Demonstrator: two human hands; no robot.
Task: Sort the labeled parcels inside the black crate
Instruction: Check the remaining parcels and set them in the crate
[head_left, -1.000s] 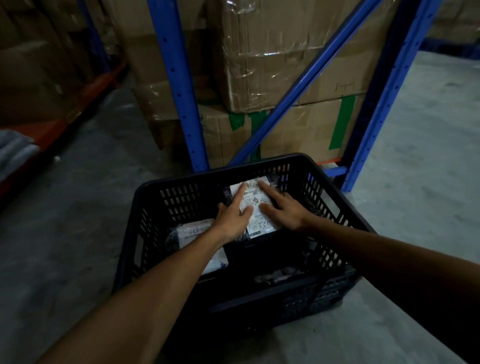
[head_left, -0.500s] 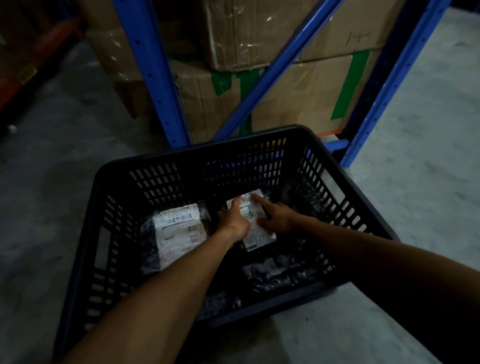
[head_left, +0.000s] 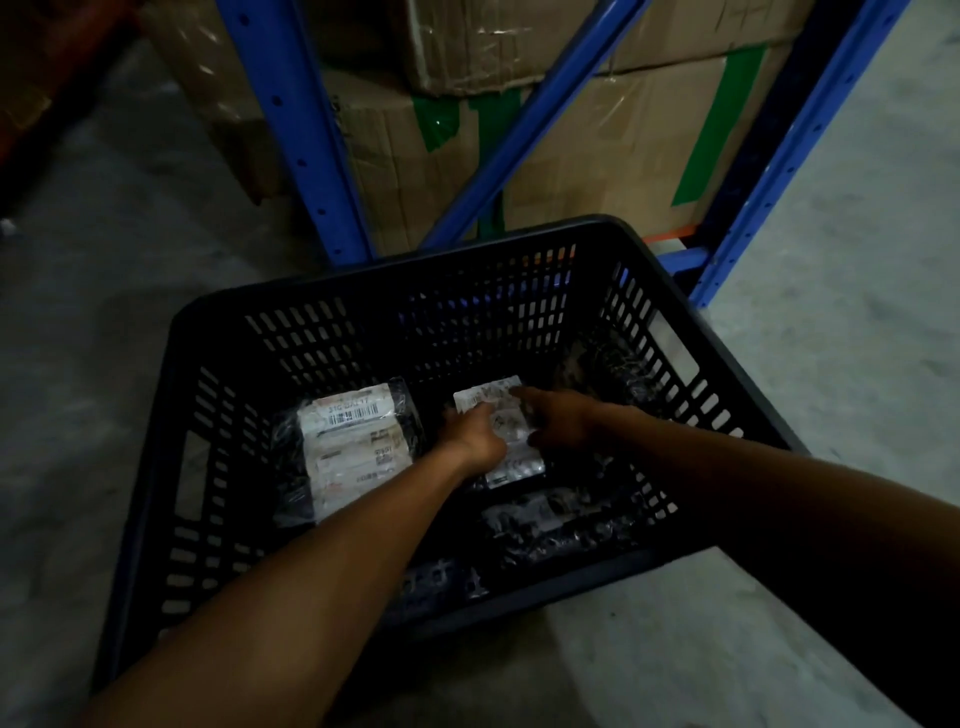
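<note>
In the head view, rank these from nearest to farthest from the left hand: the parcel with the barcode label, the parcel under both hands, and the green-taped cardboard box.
1. Parcel under both hands: the left hand touches it, crate centre.
2. Parcel with the barcode label: left side of the black crate.
3. Green-taped cardboard box: beyond the crate, behind the blue rack.

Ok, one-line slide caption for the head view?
Both hands, left hand and right hand, press on a white-labeled parcel inside the black crate, beside a barcoded parcel.
</note>
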